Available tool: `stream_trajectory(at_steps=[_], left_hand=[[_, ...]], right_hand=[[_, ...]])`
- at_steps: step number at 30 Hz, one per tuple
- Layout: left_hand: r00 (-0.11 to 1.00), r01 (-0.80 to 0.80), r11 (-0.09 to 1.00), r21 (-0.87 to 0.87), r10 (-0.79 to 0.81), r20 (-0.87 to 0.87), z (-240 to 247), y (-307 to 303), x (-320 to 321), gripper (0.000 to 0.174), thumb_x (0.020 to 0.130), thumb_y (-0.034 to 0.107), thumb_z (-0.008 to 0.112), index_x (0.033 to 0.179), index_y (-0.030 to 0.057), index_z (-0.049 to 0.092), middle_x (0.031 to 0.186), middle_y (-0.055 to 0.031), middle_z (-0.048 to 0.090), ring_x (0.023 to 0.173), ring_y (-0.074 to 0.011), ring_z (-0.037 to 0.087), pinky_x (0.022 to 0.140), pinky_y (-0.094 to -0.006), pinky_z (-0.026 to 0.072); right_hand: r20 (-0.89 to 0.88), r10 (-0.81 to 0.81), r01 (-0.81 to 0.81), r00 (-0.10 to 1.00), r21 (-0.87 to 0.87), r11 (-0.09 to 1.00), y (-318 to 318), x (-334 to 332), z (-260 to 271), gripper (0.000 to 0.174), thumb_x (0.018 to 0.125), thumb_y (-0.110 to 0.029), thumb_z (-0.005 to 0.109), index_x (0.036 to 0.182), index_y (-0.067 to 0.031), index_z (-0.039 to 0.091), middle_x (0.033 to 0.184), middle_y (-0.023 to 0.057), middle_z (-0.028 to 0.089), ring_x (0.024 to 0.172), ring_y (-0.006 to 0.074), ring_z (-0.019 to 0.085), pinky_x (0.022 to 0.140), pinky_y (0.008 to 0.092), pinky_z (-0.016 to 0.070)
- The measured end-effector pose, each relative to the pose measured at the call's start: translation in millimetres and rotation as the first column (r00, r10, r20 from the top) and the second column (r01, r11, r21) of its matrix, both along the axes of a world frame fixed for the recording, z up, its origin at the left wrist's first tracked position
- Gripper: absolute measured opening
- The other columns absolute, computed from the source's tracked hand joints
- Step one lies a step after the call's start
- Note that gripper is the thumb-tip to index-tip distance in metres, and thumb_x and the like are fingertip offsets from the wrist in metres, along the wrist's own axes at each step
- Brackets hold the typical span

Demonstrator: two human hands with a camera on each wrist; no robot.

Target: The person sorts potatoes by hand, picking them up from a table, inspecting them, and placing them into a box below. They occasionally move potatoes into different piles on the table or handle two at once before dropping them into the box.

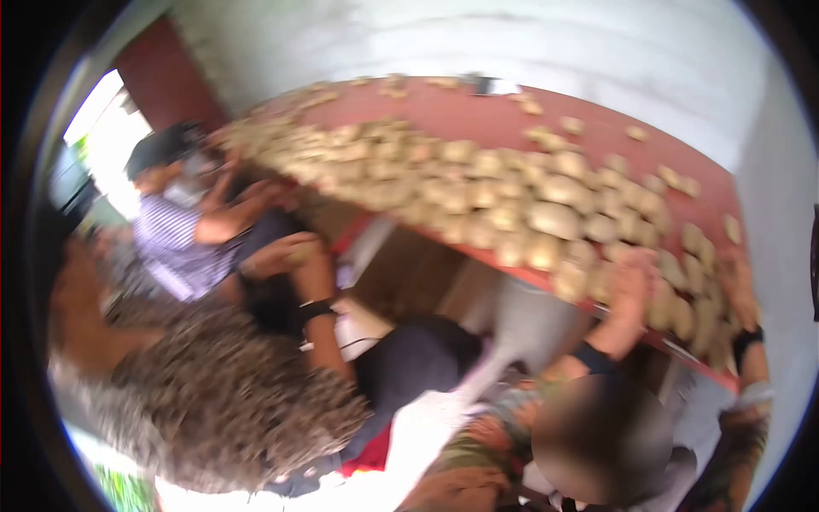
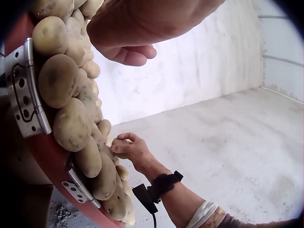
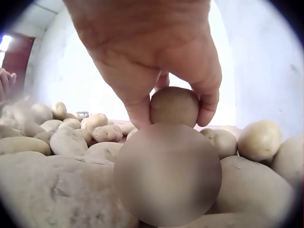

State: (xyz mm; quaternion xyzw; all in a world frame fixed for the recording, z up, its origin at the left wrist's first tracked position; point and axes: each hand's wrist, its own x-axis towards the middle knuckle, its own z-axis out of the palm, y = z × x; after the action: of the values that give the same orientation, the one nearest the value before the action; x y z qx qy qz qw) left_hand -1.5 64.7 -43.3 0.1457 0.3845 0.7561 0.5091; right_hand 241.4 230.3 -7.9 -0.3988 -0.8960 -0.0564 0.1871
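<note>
Potatoes (image 1: 554,220) lie heaped along a red table (image 1: 589,111). My right hand (image 3: 156,57) pinches a small round potato (image 3: 175,105) between thumb and fingers, just above the other potatoes. The left wrist view shows the same right hand (image 2: 135,152) at the far side of the heap. My left hand (image 1: 631,286) is over the table's near edge, beside the potatoes. Its fingers (image 2: 135,56) hang loosely bent in the left wrist view, with nothing seen in them. A blurred disc hides part of the potatoes under my right hand.
Metal hinges (image 2: 29,90) are fixed to the table's near edge. Two other people sit to the left, one in a striped shirt (image 1: 171,239), the other nearer with fuzzy grey-brown hair (image 1: 247,392). A pale wall (image 1: 546,43) stands behind the table, another on the right.
</note>
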Motion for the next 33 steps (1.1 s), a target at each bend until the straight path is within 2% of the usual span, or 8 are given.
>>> stream_trajectory(at_steps=[1,2,8,16,22,25,27,33], left_hand=[[0.998,-0.031,0.996,0.088,0.036,-0.060,1,-5,2,0.023,0.094,0.025,0.045,0.097,0.0064,0.060,0.065,-0.0034,0.055,0.052,-0.0123,0.051,0.046,-0.0263,0.0446],[0.999,-0.047,0.995,0.092,0.048,-0.007,14,-15,5,0.023,0.094,0.023,0.045,0.099,0.0049,0.058,0.065,-0.0027,0.053,0.054,-0.0118,0.051,0.049,-0.0260,0.0455],[0.996,0.023,0.999,0.031,-0.026,0.081,43,-38,8,0.018,0.089,0.016,0.057,0.102,0.0040,0.057,0.068,0.0006,0.054,0.058,-0.0096,0.052,0.052,-0.0243,0.0466],[0.997,0.052,0.997,0.056,-0.055,0.051,42,-40,7,0.019,0.089,0.019,0.058,0.103,0.0056,0.059,0.071,0.0017,0.056,0.060,-0.0091,0.054,0.053,-0.0241,0.0473],[0.999,0.006,1.000,0.021,-0.007,0.040,45,-43,8,0.018,0.089,0.016,0.055,0.102,0.0049,0.059,0.072,0.0006,0.057,0.060,-0.0093,0.054,0.052,-0.0225,0.0467],[1.000,0.013,1.000,0.016,-0.013,0.022,43,-41,8,0.018,0.089,0.017,0.055,0.102,0.0052,0.059,0.073,0.0010,0.056,0.060,-0.0090,0.054,0.052,-0.0225,0.0460],[1.000,0.015,1.000,0.008,-0.015,0.012,42,-40,9,0.018,0.089,0.017,0.055,0.102,0.0060,0.059,0.072,0.0015,0.056,0.061,-0.0087,0.053,0.053,-0.0224,0.0455],[0.998,0.062,0.998,0.021,-0.063,0.024,34,-34,9,0.017,0.089,0.019,0.057,0.102,0.0081,0.060,0.073,0.0024,0.056,0.061,-0.0085,0.052,0.054,-0.0229,0.0452]], right_hand=[[-0.272,-0.067,0.029,0.960,-0.140,0.990,10,9,-23,0.035,0.074,-0.001,0.056,0.109,-0.0023,0.056,0.111,0.0159,0.058,0.108,0.0312,0.053,0.097,0.0378,0.0402],[-0.315,0.141,-0.185,0.939,-0.111,0.976,-10,6,-5,0.039,0.074,-0.003,0.056,0.112,-0.0030,0.055,0.112,0.0165,0.058,0.109,0.0320,0.052,0.100,0.0379,0.0384],[-0.496,0.124,-0.316,0.859,-0.323,0.892,-122,-17,49,0.029,0.070,-0.002,0.055,0.099,-0.0067,0.053,0.092,0.0076,0.052,0.096,0.0244,0.051,0.085,0.0349,0.0422],[-0.151,0.533,-0.531,0.832,-0.496,0.687,-213,-25,33,0.029,0.070,-0.005,0.061,0.096,-0.0094,0.050,0.105,0.0112,0.047,0.098,0.0329,0.053,0.080,0.0409,0.0484],[-0.156,0.479,-0.499,0.864,-0.406,0.766,-199,-24,30,0.029,0.074,-0.007,0.061,0.102,-0.0054,0.053,0.105,0.0134,0.048,0.096,0.0340,0.054,0.079,0.0418,0.0488],[-0.166,0.236,-0.279,0.958,-0.327,0.903,-165,-25,35,0.032,0.077,-0.010,0.064,0.107,-0.0065,0.052,0.112,0.0146,0.049,0.105,0.0352,0.050,0.087,0.0427,0.0460],[-0.178,0.164,-0.174,0.970,-0.042,0.984,-133,-25,26,0.030,0.078,-0.011,0.064,0.106,-0.0068,0.053,0.114,0.0150,0.047,0.103,0.0346,0.049,0.087,0.0440,0.0438],[0.027,-0.041,0.045,0.999,-0.178,0.983,-76,-37,34,0.038,0.080,-0.023,0.063,0.114,-0.0062,0.058,0.118,0.0198,0.048,0.109,0.0381,0.048,0.091,0.0474,0.0405]])
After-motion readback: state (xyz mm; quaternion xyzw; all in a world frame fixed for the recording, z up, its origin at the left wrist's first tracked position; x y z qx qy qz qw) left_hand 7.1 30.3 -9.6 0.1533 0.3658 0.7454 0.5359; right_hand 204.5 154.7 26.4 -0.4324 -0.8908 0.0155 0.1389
